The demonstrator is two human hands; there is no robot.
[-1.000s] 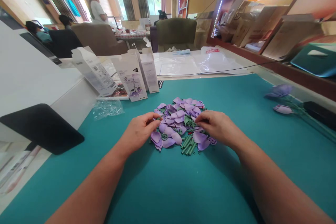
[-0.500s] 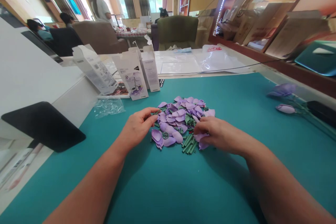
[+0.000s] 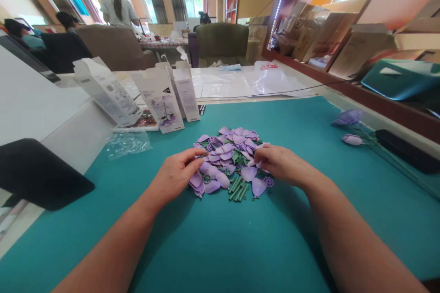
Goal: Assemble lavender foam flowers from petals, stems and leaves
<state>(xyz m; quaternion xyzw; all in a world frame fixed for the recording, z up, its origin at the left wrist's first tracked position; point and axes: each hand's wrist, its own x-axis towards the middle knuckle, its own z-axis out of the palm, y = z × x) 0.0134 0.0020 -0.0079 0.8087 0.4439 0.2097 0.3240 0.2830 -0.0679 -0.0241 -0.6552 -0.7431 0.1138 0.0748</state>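
A heap of light purple plastic petals (image 3: 224,149) lies on the teal mat, mixed with green parts. At its left edge is my left hand (image 3: 178,169), thumb and forefinger closed on a thin dark green piece (image 3: 204,154). My right hand (image 3: 283,163) reaches into the heap's right side with its fingertips pinched together; what they grip, if anything, is hidden. Short green stem tubes (image 3: 238,190) lie in a bunch at the front of the heap. Right of them are a loose petal (image 3: 259,187) and a purple round openwork part (image 3: 269,181).
White cartons (image 3: 161,100) and a crumpled clear bag (image 3: 128,143) stand and lie at the back left. A black panel (image 3: 44,174) is on the left. Purple flowers on stems (image 3: 351,139) lie right, beside a black case (image 3: 405,150). People are across the room.
The view has turned slightly right. My right hand has shifted up and back from the front of the heap, uncovering a petal and the round purple part. My left hand stays at the left edge.
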